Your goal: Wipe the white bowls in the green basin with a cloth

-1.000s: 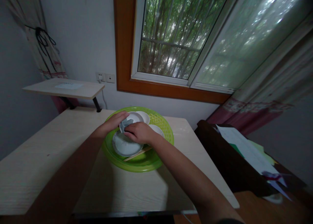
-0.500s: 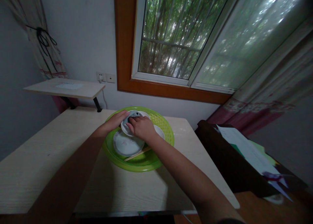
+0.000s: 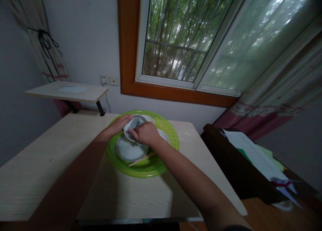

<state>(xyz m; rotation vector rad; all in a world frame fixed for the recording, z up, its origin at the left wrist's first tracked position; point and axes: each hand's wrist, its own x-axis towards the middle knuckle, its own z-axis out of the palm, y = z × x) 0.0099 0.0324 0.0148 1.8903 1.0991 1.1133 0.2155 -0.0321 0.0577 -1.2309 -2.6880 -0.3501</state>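
My left hand (image 3: 120, 123) grips the left rim of a white bowl (image 3: 127, 126), which is tilted over a large green basin (image 3: 141, 174). My right hand (image 3: 147, 133) is closed on a grey cloth (image 3: 138, 122) and presses it inside the bowl. Part of the cloth is hidden by the fingers. Below the bowl, a white plate (image 3: 130, 151) lies in the basin. A pair of chopsticks (image 3: 141, 158) rests beside the plate. Another white bowl (image 3: 164, 135) shows partly behind my right wrist, and a white dish edge (image 3: 150, 119) peeks out at the back.
The basin stands on a pale wooden table (image 3: 100, 190). A small raised shelf (image 3: 65, 90) with a paper on it is at the back left. To the right is a dark cabinet (image 3: 223, 157) with papers on top. A window (image 3: 181, 39) is behind.
My right hand has shifted slightly with the cloth and its fingers are now more curled. More of the bowl's inside shows. My left hand stays on the rim.
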